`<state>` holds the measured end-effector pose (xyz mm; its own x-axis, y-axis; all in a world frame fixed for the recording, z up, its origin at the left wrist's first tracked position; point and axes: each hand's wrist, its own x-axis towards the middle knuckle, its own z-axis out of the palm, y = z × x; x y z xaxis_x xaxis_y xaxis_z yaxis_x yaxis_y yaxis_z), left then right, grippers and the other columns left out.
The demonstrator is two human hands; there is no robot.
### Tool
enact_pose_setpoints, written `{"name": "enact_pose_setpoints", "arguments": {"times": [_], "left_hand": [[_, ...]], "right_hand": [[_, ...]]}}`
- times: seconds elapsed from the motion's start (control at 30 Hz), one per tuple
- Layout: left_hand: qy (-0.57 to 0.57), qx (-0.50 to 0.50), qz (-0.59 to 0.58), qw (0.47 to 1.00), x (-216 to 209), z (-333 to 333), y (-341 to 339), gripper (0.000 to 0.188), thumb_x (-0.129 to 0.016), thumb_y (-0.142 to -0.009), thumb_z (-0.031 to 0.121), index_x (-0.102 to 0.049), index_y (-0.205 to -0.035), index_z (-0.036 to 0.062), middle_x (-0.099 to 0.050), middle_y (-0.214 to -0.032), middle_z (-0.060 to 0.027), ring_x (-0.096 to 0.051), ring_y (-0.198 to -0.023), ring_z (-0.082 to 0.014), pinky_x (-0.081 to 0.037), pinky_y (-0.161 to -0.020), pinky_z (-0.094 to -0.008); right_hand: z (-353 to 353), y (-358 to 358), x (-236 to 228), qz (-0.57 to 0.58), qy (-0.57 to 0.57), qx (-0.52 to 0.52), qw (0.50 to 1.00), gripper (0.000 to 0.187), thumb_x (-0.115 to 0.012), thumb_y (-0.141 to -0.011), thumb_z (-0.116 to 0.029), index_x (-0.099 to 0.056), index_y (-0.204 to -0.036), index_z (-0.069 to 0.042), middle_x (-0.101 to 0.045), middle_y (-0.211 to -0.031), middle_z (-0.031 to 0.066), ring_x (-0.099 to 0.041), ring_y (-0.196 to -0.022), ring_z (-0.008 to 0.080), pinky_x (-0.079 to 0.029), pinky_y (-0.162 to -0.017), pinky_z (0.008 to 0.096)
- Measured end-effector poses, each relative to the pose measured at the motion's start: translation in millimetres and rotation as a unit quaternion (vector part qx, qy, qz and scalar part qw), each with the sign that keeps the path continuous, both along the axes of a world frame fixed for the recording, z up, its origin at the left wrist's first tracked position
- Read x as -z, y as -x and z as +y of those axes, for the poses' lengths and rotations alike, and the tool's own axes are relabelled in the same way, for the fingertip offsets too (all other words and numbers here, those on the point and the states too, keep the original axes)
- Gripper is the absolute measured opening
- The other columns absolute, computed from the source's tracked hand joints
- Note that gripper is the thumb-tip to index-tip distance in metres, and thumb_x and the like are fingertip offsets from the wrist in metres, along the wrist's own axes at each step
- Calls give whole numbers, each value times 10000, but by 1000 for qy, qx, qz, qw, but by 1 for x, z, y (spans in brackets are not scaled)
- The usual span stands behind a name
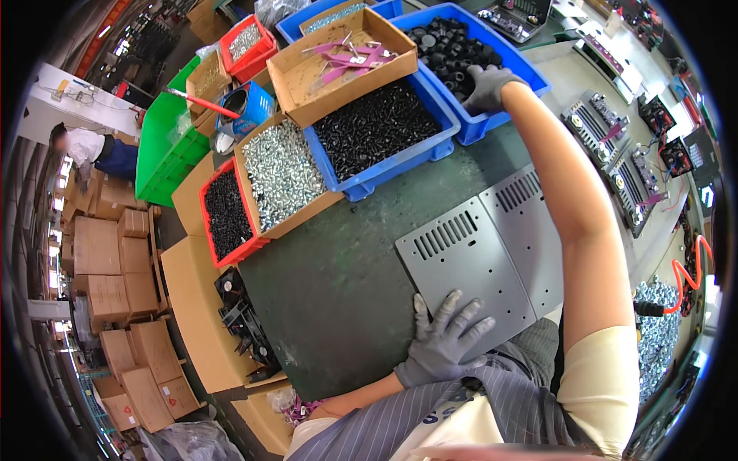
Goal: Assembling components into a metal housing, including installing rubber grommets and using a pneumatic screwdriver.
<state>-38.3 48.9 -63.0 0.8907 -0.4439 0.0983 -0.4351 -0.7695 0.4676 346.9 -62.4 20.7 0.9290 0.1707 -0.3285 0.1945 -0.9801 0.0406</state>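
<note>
Two grey metal panels with vent slots and small holes, a left one (453, 269) and a right one (530, 238), lie edge to edge on the dark green tabletop (323, 300). My left hand (450, 338), in a grey glove, rests with spread fingers on the near edge of the left panel. My right hand (490, 88), gloved too, reaches into a blue bin (530, 69) of black rubber-like round caps (438, 38). Its thumb and fingers are apart over the caps; some fingertips are hidden among them, and I see nothing held.
Nearer stands a blue bin of black screws (377, 127). Left of it are a cardboard tray of silvery screws (280, 169), a red bin (257, 244) and a green crate (157, 154). An open box (315, 92) holds purple pieces. Metal assemblies (634, 184) lie at right; a person (88, 146) is far left.
</note>
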Motion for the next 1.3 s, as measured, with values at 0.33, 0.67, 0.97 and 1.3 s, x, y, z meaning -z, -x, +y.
{"name": "enact_pose_setpoints", "arguments": {"times": [0.33,0.67,0.97,1.3], "left_hand": [[33,-22,-28,999,2,1,0,536,-525,-768,589,-589,-1191,266,-465,-1336,-48,-250,-1342,-319,-6,-1010,-710],[30,-19,-30,999,3,0,2,549,-519,-769,587,-573,-1210,265,-469,-1331,-49,-238,-1348,-319,0,-1016,-708],[18,-24,-41,999,5,0,3,518,-494,-787,597,-584,-1184,276,-473,-1326,-38,-237,-1350,-306,-11,-1022,-705],[3,-17,-35,999,5,-1,1,525,-504,-772,605,-583,-1186,291,-461,-1341,-28,-247,-1343,-304,-19,-1011,-715]], "right_hand": [[2,-10,6,60,50,26,997,981,-644,-651,-619,-235,-1437,-197,-255,-1452,194,-329,-1307,351,-323,-1049,456],[0,-15,20,-23,35,-51,998,865,-689,-642,-469,-359,-1371,-140,-430,-1330,197,-485,-1180,338,-425,-964,411],[1,-22,15,-7,-7,-24,1000,887,-741,-589,-354,-371,-1362,-126,-584,-1167,184,-597,-1029,301,-491,-866,374],[-1,-21,19,-52,-21,-36,998,667,-644,-678,-292,-466,-1304,-144,-628,-1067,174,-606,-997,314,-489,-860,394]]}}
